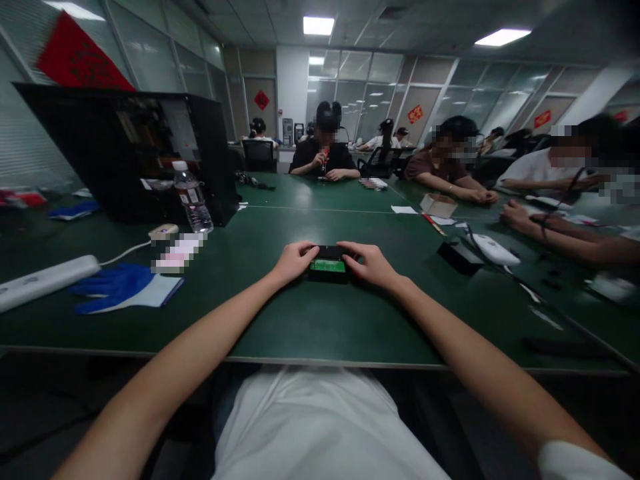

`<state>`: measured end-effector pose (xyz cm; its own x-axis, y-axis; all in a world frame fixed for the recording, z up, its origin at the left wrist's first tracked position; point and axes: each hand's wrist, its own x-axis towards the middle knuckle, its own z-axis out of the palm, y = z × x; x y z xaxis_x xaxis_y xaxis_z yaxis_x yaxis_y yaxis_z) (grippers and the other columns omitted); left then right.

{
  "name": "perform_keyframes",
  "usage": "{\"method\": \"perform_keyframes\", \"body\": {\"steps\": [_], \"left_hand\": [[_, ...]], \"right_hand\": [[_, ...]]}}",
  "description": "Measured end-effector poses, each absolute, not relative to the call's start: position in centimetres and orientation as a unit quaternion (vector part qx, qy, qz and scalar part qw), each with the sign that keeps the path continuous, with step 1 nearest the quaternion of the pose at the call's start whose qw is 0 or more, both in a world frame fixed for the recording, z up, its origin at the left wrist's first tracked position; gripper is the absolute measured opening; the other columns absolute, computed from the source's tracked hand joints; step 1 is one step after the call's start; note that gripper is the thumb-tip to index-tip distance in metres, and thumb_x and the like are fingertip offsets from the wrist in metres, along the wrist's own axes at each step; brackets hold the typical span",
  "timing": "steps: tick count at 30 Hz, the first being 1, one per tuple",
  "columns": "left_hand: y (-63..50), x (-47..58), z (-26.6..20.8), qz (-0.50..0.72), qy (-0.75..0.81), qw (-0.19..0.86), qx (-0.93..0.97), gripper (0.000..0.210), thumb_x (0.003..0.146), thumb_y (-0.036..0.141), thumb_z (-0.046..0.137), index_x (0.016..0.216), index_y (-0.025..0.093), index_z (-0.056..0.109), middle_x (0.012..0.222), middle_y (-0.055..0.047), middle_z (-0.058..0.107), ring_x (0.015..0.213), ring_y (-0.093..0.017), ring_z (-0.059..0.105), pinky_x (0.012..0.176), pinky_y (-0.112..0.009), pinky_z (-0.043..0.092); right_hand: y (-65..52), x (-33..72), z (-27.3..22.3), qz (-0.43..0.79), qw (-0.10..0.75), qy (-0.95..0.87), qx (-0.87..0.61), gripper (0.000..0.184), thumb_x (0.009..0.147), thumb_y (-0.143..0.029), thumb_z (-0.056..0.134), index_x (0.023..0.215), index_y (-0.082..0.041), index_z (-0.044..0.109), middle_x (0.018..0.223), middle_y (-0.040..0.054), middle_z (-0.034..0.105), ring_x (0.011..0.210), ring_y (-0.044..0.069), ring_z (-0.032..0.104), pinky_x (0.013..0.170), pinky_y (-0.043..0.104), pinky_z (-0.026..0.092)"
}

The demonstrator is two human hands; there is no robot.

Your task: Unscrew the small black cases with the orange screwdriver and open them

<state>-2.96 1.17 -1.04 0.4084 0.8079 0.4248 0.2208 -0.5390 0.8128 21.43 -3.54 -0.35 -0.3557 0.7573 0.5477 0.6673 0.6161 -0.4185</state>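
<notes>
Between my two hands a small black case [328,275] with a green circuit board [327,265] inside sits on the green table. A black cover [330,252] lies along its far side, over part of the board. My left hand [296,261] grips the case's left end, thumb on the black cover and fingers curled behind it. From the right, my right hand [369,262] holds the other end in the same way, its thumb near the board's edge. Some fingertips of both hands are hidden behind the case.
To the left are a blue glove [117,287], a white power strip [47,283], a water bottle [191,200] and a large black open-fronted case [205,147]. On the right lie a black box [459,257], a white plug block [493,249] with cables, and a cardboard box [438,205]. Other people sit around the table.
</notes>
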Motion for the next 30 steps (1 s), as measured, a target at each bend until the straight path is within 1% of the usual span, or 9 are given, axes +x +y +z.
{"method": "perform_keyframes", "body": {"steps": [3,5,9,14,20,23,27,30], "left_hand": [[1.3,-3.2,-1.1,0.436,0.342,0.332,0.763,0.036,0.091,0.043,0.058,0.093,0.011,0.076,0.085,-0.01,0.075,0.079,-0.022,0.067,0.073,-0.03,0.05],[1.5,-3.3,-1.2,0.435,0.342,0.332,0.764,0.037,0.091,0.043,0.058,0.094,0.011,0.076,0.086,-0.01,0.076,0.079,-0.022,0.067,0.072,-0.03,0.051],[1.7,-3.3,-1.3,0.426,0.338,0.344,0.765,0.037,0.092,0.042,0.058,0.101,0.011,0.075,0.09,-0.01,0.077,0.08,-0.021,0.068,0.073,-0.029,0.052],[1.6,-3.2,-1.2,0.414,0.329,0.369,0.764,0.037,0.093,0.044,0.058,0.1,0.012,0.075,0.091,-0.011,0.078,0.083,-0.021,0.07,0.073,-0.029,0.053],[1.7,-3.3,-1.4,0.415,0.325,0.388,0.756,0.04,0.093,0.045,0.057,0.104,0.011,0.075,0.095,-0.012,0.079,0.085,-0.023,0.071,0.069,-0.028,0.052],[1.8,-3.2,-1.6,0.419,0.32,0.392,0.754,0.04,0.093,0.045,0.058,0.105,0.011,0.075,0.095,-0.012,0.079,0.085,-0.023,0.07,0.071,-0.029,0.053],[1.9,-3.1,-1.8,0.425,0.322,0.388,0.752,0.039,0.093,0.045,0.058,0.1,0.011,0.076,0.094,-0.011,0.079,0.087,-0.023,0.07,0.076,-0.029,0.052],[1.7,-3.1,-1.8,0.424,0.33,0.387,0.75,0.039,0.092,0.046,0.059,0.098,0.012,0.077,0.093,-0.011,0.079,0.086,-0.023,0.069,0.076,-0.029,0.052]], "right_hand": [[-3.5,21.2,-0.5,0.053,0.376,-0.823,-0.422,0.041,0.094,-0.032,0.055,0.128,-0.014,0.069,0.107,0.0119,0.078,0.076,0.018,0.07,0.074,0.033,0.057],[-3.5,21.1,-0.7,0.052,0.389,-0.818,-0.42,0.04,0.093,-0.032,0.056,0.127,-0.016,0.07,0.111,0.0118,0.077,0.077,0.018,0.07,0.074,0.033,0.057],[-3.3,21.2,-1.1,0.053,0.438,-0.782,-0.441,0.04,0.092,-0.034,0.057,0.125,-0.015,0.071,0.107,0.0119,0.077,0.078,0.019,0.07,0.077,0.035,0.058],[-3.0,21.3,-1.8,0.079,0.481,-0.74,-0.464,0.041,0.094,-0.036,0.054,0.126,-0.015,0.068,0.101,0.0105,0.077,0.076,0.018,0.069,0.071,0.033,0.059],[-3.3,21.1,-2.1,0.107,0.484,-0.734,-0.465,0.041,0.092,-0.038,0.056,0.124,-0.015,0.069,0.094,0.0086,0.076,0.073,0.018,0.069,0.07,0.033,0.058],[-3.6,21.3,-1.9,0.112,0.481,-0.733,-0.467,0.04,0.091,-0.038,0.058,0.123,-0.016,0.07,0.1,0.0095,0.077,0.074,0.018,0.069,0.071,0.033,0.058],[-3.7,21.4,-1.8,0.115,0.485,-0.73,-0.467,0.039,0.091,-0.037,0.058,0.121,-0.016,0.071,0.103,0.0105,0.077,0.078,0.02,0.071,0.073,0.035,0.059],[-3.7,21.4,-1.9,0.119,0.493,-0.725,-0.466,0.038,0.091,-0.037,0.059,0.121,-0.017,0.07,0.106,0.0105,0.077,0.081,0.02,0.072,0.074,0.036,0.059]]}}
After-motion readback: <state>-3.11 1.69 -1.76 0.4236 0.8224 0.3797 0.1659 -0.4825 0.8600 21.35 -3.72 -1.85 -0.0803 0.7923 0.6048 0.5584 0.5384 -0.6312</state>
